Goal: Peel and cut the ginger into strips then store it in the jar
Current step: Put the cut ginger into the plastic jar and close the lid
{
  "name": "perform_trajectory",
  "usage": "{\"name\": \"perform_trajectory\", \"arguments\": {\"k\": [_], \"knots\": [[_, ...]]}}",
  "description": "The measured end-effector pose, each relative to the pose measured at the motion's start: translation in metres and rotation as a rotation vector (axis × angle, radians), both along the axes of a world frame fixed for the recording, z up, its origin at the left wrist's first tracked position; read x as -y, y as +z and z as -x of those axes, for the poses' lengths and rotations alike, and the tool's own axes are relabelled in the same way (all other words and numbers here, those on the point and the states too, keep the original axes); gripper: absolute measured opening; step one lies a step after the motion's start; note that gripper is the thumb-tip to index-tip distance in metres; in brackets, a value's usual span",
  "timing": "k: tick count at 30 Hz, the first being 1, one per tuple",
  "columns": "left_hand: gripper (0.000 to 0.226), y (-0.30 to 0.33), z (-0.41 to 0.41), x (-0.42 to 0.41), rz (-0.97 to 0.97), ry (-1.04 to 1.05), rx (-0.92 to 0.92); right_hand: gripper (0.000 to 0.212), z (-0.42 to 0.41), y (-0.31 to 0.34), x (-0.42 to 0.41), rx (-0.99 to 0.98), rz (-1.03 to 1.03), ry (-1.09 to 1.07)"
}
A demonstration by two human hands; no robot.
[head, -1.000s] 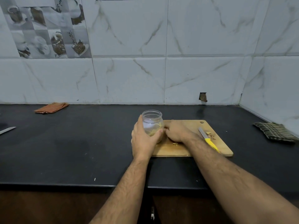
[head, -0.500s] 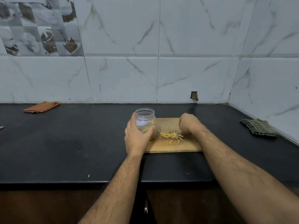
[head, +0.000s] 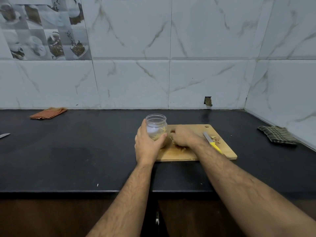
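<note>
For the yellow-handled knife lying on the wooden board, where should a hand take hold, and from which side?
Grip the yellow-handled knife by its yellow handle, coming from the near right: the handle points toward the person, the blade away, and it lies flat on the wooden cutting board.

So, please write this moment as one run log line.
left hand: holds jar | right hand: gathering ginger strips | knife: on board
</note>
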State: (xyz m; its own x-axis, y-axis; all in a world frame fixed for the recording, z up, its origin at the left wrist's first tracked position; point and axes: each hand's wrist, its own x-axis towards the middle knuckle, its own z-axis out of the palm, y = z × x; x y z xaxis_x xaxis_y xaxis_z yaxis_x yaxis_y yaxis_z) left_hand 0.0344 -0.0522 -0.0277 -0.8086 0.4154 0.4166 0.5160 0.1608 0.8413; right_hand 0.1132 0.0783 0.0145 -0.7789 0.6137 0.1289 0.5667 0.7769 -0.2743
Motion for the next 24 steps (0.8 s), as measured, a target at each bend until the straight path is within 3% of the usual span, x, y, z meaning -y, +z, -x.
{"name": "perform_trajectory", "arguments": {"k": [6,11,17,20,24], "knots": [[0.093,0.0,0.0,0.0,-0.005,0.0,-0.004,0.015,-0.021,-0.008,0.006,0.019,-0.107,0.068],[0.093,0.0,0.0,0.0,-0.007,0.0,0.0,0.01,-0.042,0.019,-0.011,-0.009,0.03,-0.044],[0.092,0.001,-0.001,0.001,-0.003,-0.003,0.003,0.028,-0.051,0.027,-0.005,0.25,-0.019,-0.129],[0.093,0.001,-0.002,0.001,0.005,0.0,0.001,0.028,-0.045,0.015,0.0,0.233,-0.077,-0.162],[0.094,0.001,-0.001,0.001,0.004,0.002,0.001,0.027,-0.041,0.016,0.001,0.132,0.028,-0.146]]}}
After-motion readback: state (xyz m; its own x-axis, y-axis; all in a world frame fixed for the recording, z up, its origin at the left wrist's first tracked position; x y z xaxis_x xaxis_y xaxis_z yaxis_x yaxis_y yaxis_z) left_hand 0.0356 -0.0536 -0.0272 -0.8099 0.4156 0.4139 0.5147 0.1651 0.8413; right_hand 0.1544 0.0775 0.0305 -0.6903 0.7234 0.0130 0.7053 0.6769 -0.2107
